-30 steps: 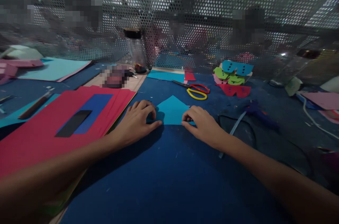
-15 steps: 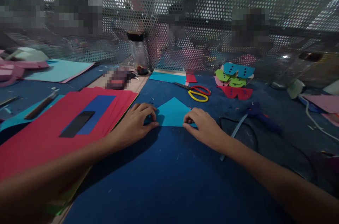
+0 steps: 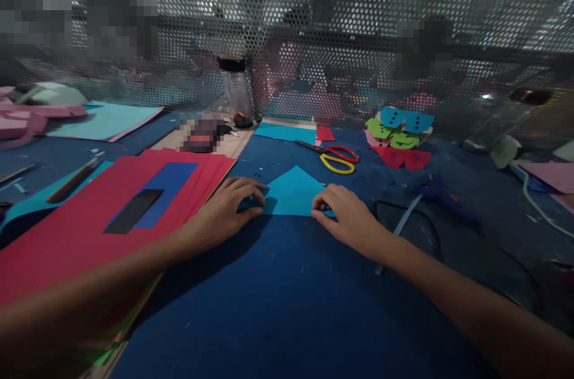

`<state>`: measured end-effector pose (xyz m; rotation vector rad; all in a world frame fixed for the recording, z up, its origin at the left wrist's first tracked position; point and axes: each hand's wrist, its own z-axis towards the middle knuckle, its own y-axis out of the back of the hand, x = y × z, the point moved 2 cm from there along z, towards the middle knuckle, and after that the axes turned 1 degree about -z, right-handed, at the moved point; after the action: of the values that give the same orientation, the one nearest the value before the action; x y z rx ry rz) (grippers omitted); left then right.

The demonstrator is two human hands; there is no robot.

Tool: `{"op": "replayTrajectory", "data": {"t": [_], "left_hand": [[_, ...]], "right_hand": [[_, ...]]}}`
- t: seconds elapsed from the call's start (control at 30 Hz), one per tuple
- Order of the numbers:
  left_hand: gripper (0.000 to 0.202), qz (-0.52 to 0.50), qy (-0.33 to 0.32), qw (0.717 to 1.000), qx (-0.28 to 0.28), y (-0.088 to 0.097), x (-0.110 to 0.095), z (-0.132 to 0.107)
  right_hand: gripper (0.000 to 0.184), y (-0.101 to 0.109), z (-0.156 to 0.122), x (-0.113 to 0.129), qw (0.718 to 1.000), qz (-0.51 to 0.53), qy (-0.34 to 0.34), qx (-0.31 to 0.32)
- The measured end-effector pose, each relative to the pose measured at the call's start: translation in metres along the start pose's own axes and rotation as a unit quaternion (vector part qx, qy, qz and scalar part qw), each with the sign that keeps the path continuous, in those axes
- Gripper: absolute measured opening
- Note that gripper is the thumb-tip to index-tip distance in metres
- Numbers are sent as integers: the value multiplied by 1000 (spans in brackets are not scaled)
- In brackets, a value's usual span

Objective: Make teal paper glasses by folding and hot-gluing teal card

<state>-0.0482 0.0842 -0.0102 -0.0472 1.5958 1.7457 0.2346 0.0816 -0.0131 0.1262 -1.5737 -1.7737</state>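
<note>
A bright blue paper folded into a triangle [image 3: 293, 193] lies on the dark blue tabletop, its peak pointing away from me and its straight edge nearest me. Around its left corner my left hand [image 3: 226, 208] is curled, thumb low and fingers bent over the paper. The right corner sits between the thumb and curled fingers of my right hand [image 3: 347, 211]. Both corners are partly hidden by the fingers. Beyond the paper, to the right, lie scissors [image 3: 338, 161] with one red and one yellow handle loop.
Red sheets [image 3: 72, 235] are stacked at left, bearing a blue strip [image 3: 173, 182] and a black strip [image 3: 133, 211]. Coloured paper cutouts [image 3: 401, 156] lie at back right, near a dark blue glue gun [image 3: 448, 199] with its cord. A lidded jar [image 3: 235, 92] stands before the perforated metal screen [image 3: 359, 68].
My left thumb and fingers have shifted slightly left along the blue paper. My right hand keeps its place at the other corner. The whole view has moved very little.
</note>
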Motion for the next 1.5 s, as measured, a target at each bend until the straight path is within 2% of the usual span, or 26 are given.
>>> {"op": "replayTrajectory", "data": {"t": [0.53, 0.77, 1.03, 1.27, 1.5], "left_hand": [[24, 1, 54, 998, -16, 14, 11, -16], [25, -17, 43, 999, -1, 17, 17, -14], [43, -25, 33, 998, 46, 28, 34, -14], [38, -38, 11, 997, 64, 33, 38, -10], [34, -24, 0, 997, 80, 34, 44, -10]], "right_hand": [[3, -2, -1, -2, 1000, 10, -8, 8], [3, -1, -1, -1, 1000, 10, -12, 8], [2, -2, -1, -3, 1000, 16, -9, 10], [2, -1, 0, -4, 1000, 13, -7, 12], [11, 11, -1, 1, 998, 17, -18, 54]]}}
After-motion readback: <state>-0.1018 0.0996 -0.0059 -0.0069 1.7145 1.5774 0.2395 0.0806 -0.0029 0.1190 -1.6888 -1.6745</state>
